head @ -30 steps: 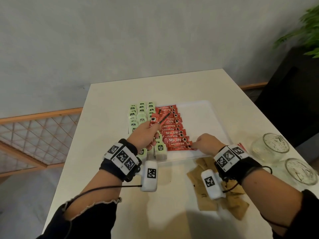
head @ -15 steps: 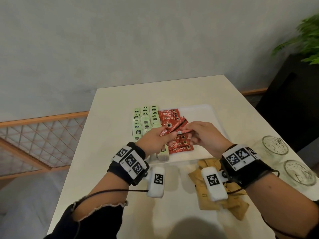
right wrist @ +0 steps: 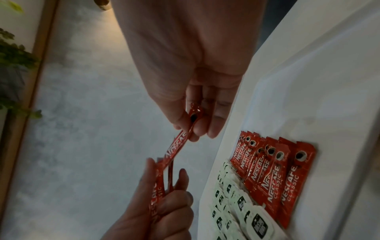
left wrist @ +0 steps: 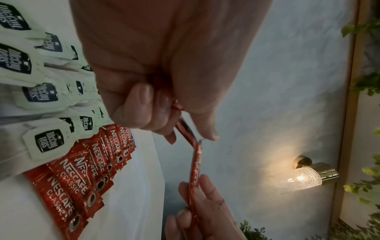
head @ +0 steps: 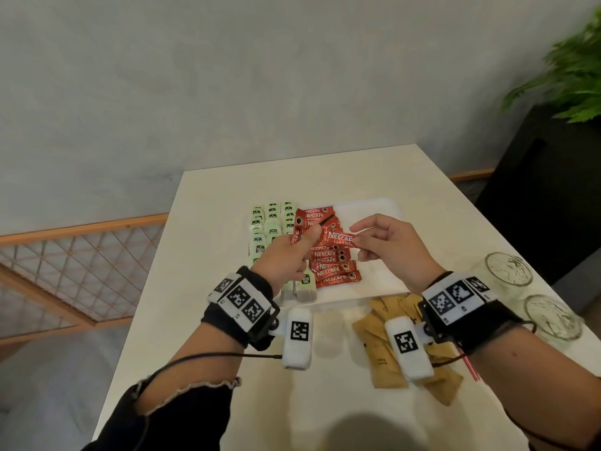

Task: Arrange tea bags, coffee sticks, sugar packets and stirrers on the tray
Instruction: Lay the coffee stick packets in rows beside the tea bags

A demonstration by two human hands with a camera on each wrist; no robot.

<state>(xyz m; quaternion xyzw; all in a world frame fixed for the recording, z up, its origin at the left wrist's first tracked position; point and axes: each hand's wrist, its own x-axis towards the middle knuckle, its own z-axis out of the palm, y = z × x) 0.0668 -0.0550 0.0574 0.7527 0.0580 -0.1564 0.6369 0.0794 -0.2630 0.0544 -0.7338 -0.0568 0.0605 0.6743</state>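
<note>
A white tray (head: 377,213) carries rows of green tea bags (head: 270,222) on its left and a row of red coffee sticks (head: 335,268) beside them. Above the tray my left hand (head: 305,237) grips a small bundle of red coffee sticks (left wrist: 185,131). My right hand (head: 359,240) pinches the right end of one coffee stick (head: 340,239), which stretches between both hands. The right wrist view shows that coffee stick (right wrist: 176,146) running from my right hand (right wrist: 193,125) down into the left fist. Brown sugar packets (head: 380,346) lie on the table in front of the tray.
Two empty glasses (head: 509,268) (head: 553,317) stand at the table's right edge. A thin red-striped item (head: 471,369) lies partly under my right wrist. The tray's right half (right wrist: 308,97) is bare. A dark cabinet with a plant stands at the far right.
My right hand left the row on the tray, rose to the left hand's bundle and took hold of one stick's end. Both hands now sit higher above the tray.
</note>
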